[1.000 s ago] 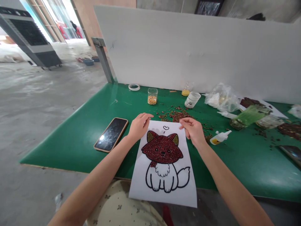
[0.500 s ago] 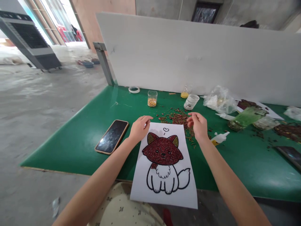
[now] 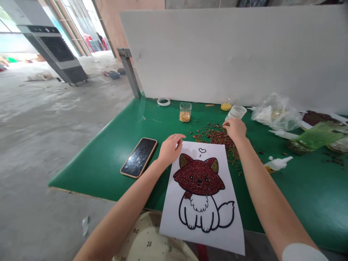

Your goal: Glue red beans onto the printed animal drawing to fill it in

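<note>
A white sheet (image 3: 202, 188) with a fox drawing lies at the table's front edge and overhangs it. The fox's head is covered in dark red grains, its inner ears in greenish ones; body and tail are mostly white. My left hand (image 3: 171, 148) rests by the sheet's top left corner, fingers loosely curled, nothing seen in them. Above the pile of red and green beans (image 3: 217, 136) is my right hand (image 3: 236, 129), its thumb and fingertips pinched together; what they hold, if anything, is too small to tell.
A phone (image 3: 139, 157) lies left of the sheet. Behind stand a cup of corn kernels (image 3: 185, 113), a tape roll (image 3: 163, 102) and a clear cup (image 3: 236, 112). Rightward are a glue bottle (image 3: 278, 164), plastic bags (image 3: 278, 112) and a green container (image 3: 317, 139). A white panel (image 3: 217, 54) borders the table.
My right hand has moved forward over the beans, near the clear cup, and its fingers have closed together. My left hand stays by the sheet's corner. The view has shifted left.
</note>
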Action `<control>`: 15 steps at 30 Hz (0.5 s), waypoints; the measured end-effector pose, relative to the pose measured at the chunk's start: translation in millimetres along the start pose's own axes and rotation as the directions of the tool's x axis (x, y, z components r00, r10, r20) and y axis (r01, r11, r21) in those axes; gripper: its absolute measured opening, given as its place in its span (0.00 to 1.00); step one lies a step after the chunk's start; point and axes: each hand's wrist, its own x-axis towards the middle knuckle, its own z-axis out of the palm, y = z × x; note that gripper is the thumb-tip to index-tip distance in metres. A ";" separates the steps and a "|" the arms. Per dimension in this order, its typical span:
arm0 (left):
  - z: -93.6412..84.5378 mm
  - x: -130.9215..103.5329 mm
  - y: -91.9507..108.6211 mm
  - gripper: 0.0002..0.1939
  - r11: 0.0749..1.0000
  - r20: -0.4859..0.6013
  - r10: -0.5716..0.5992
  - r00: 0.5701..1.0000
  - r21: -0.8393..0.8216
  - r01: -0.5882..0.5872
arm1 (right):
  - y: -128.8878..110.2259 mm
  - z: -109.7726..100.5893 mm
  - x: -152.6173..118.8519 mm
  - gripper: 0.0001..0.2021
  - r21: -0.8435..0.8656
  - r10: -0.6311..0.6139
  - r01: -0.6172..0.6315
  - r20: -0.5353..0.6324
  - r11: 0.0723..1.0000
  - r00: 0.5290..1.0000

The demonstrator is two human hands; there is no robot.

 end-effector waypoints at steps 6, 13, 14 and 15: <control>1.2 -0.4 0.4 0.12 1.000 0.019 -0.004 1.000 0.007 0.004 | 7.1 3.4 -2.0 0.09 -0.023 -0.002 0.003 0.040 1.000 0.999; 1.1 -0.8 2.1 0.12 1.000 0.021 0.014 1.000 0.011 -0.014 | 8.5 5.3 -0.1 0.09 -0.022 -0.001 0.003 0.068 1.000 0.998; 0.9 -0.8 2.1 0.12 1.000 0.023 0.013 1.000 0.011 -0.013 | 8.0 5.0 0.0 0.09 -0.023 0.002 -0.001 0.073 1.000 0.997; 0.7 -0.8 2.1 0.12 1.000 0.024 0.013 1.000 0.011 -0.014 | 7.2 4.6 0.0 0.09 -0.026 0.008 -0.006 0.077 1.000 0.997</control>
